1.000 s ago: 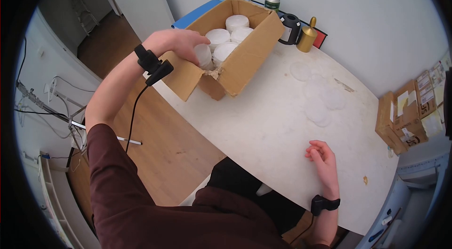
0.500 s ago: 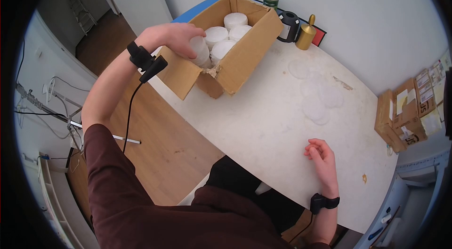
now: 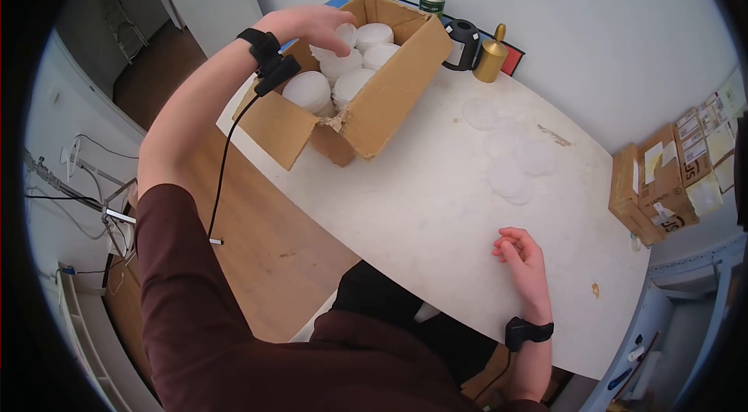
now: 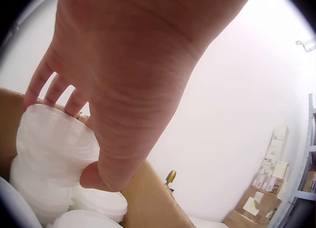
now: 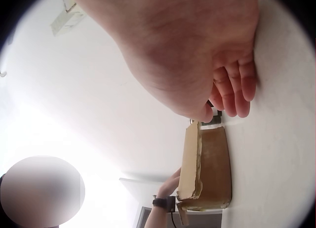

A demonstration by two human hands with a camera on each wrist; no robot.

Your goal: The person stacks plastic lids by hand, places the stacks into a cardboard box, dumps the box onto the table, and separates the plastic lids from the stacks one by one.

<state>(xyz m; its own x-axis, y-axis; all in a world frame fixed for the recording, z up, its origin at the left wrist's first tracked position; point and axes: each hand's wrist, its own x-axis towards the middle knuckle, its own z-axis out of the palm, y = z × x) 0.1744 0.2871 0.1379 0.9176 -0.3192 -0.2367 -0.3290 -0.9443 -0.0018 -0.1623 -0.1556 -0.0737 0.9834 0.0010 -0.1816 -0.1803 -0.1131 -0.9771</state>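
Note:
In the head view my left hand (image 3: pixel 312 26) reaches into the cardboard box (image 3: pixel 405 93) and grips a white round plastic tub. In the left wrist view, the thumb and fingers span this translucent tub (image 4: pixel 54 144), which sits close over other tubs (image 4: pixel 39 196). Another white tub (image 3: pixel 308 91) stands at the box's near left corner, with several more beside and behind it. My right hand (image 3: pixel 526 260) rests at the table's near side, holding nothing. Its fingers (image 5: pixel 227 89) are loosely curled in the right wrist view.
Thin translucent discs (image 3: pixel 514 155) lie on the white table (image 3: pixel 405 217). Behind them stand a brass-coloured object (image 3: pixel 491 61), a black and white device (image 3: pixel 461 44) and a spray can (image 3: pixel 432 2). Taped cardboard boxes (image 3: pixel 658 186) are at the right, and a box flap (image 3: pixel 276 128) juts out left.
My left hand has moved from the box's near left corner toward its back, carrying a tub. The tub at that corner is now uncovered. My right hand stays in place.

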